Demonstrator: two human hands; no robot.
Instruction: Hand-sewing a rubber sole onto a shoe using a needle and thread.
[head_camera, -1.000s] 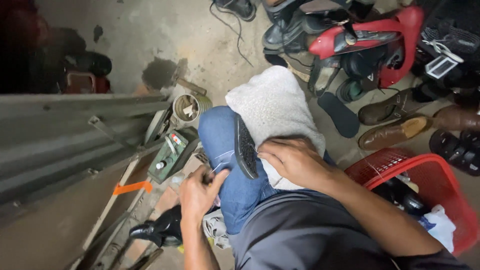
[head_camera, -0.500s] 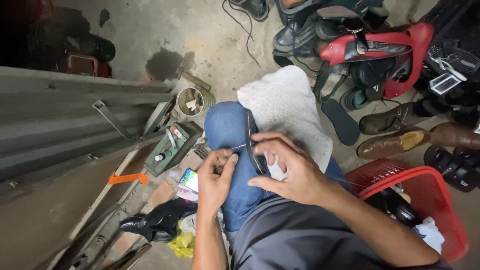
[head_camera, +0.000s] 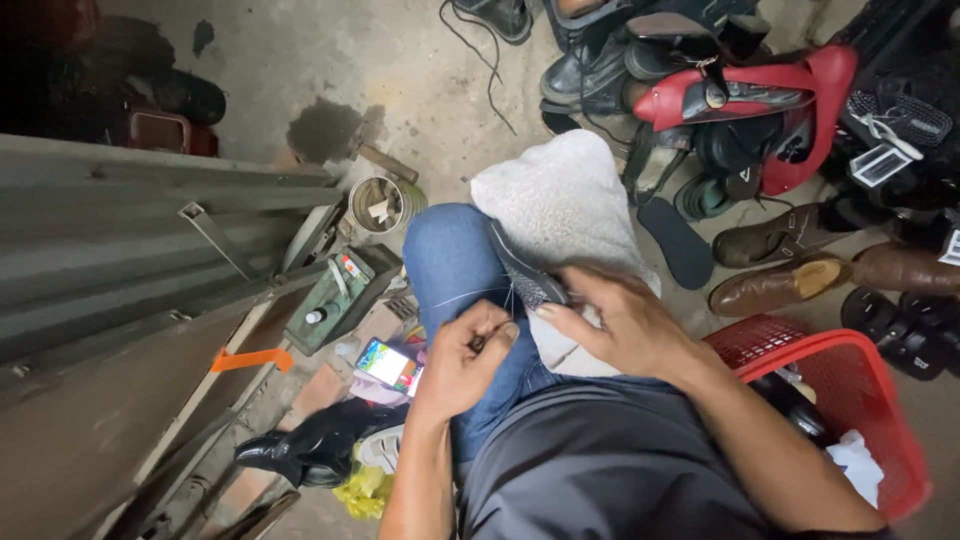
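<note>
The dark shoe is lying on the white towel over the knee, so it is staying put for sewing. The right hand is pressing on the shoe, fingers curled, while the left hand is pinching a needle beside the shoe, pulling thread tight. Half a second ago the left hand was closer to the shoe; now it is pulling away.

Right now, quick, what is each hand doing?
Left hand: closed, pinching a thin thread and maybe a small tool.
Right hand: closed, holding the dark shoe sole on the knee.
</note>
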